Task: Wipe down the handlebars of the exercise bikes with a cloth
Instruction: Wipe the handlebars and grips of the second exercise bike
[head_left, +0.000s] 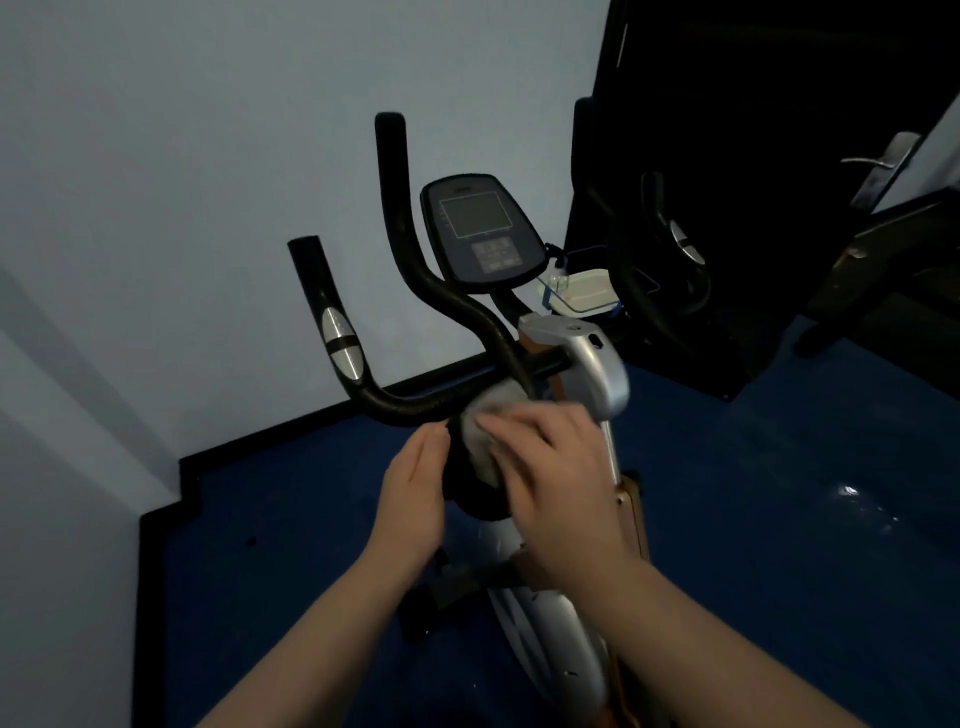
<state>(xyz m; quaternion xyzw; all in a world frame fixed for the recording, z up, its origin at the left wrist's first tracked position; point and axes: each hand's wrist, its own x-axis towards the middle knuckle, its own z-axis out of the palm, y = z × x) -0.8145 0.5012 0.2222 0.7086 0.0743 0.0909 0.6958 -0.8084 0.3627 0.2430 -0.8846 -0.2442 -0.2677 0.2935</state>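
Right hand (545, 467) presses grey cloth (485, 441) on handlebar (415, 408), left hand (413, 493) open beside; console (483, 234) behind

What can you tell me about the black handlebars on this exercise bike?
The handlebars are a black tube with a rough, foam-like cover, curving from the bike's centre into two ends that rise upright. The nearer end carries a silver, metal-looking sensor pad. A pale cloth, blurred, lies against the bar's middle under the right hand; the left hand is beside it.
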